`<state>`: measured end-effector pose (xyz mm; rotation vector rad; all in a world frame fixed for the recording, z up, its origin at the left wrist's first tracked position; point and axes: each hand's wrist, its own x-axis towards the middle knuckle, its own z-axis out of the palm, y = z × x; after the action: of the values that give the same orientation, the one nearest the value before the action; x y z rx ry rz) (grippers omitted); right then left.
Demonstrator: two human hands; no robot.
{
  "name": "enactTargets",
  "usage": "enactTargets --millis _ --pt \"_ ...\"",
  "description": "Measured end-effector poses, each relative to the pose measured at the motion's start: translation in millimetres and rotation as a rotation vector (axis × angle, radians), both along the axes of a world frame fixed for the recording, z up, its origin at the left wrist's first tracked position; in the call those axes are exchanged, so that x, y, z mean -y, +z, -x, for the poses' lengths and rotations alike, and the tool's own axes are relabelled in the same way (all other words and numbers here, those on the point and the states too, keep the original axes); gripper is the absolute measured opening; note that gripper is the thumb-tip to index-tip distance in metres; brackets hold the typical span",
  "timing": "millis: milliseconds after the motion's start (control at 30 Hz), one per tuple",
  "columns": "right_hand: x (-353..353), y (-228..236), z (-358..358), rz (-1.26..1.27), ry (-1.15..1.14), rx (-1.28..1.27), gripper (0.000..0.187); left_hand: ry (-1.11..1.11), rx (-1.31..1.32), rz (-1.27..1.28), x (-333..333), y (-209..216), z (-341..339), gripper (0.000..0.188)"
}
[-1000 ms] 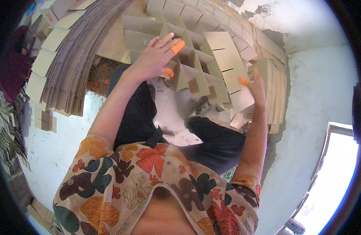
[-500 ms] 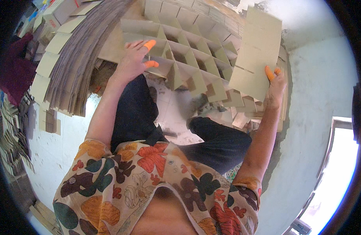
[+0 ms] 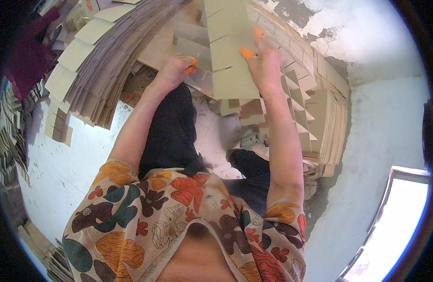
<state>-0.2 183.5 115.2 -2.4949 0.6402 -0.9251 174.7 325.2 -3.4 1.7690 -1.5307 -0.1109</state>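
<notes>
Cardboard strip (image 3: 228,58), slotted edge clear of left hand (image 3: 174,73)

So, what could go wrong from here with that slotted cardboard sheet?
The slotted cardboard sheet in the right hand might snag on the upright dividers and bend. It also covers part of them, so a bump there could go unnoticed. The overlapping cardboard stack could slip if the left forearm brushes it.

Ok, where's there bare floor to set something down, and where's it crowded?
Widest bare patch: pale floor between the left forearm and far-left cardboard heap. A smaller floor patch shows between the trouser legs. Crowded: around left hand and right hand, with slotted sheet, divider grid and cardboard stack.
</notes>
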Motion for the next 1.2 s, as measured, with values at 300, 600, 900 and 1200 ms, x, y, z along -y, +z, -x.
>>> enactTargets --millis 300,600,900,1200 --pt "1.7 -22.0 -34.0 -0.014 0.021 -0.14 0.048 0.013 0.047 0.012 5.9 -10.9 -4.5 0.011" --pt "-1.6 -19.0 -43.1 0.073 0.04 -0.236 0.051 0.011 0.094 0.035 10.8 -13.0 -6.5 0.012" --pt "-0.5 -57.8 -55.2 -0.009 0.121 -0.341 0.039 -0.021 0.021 0.106 13.9 -15.0 -3.9 0.01" --pt "5.5 -34.4 -83.2 0.164 0.161 -0.478 0.012 0.0 -0.045 -0.016 15.6 -9.6 -1.0 0.015"
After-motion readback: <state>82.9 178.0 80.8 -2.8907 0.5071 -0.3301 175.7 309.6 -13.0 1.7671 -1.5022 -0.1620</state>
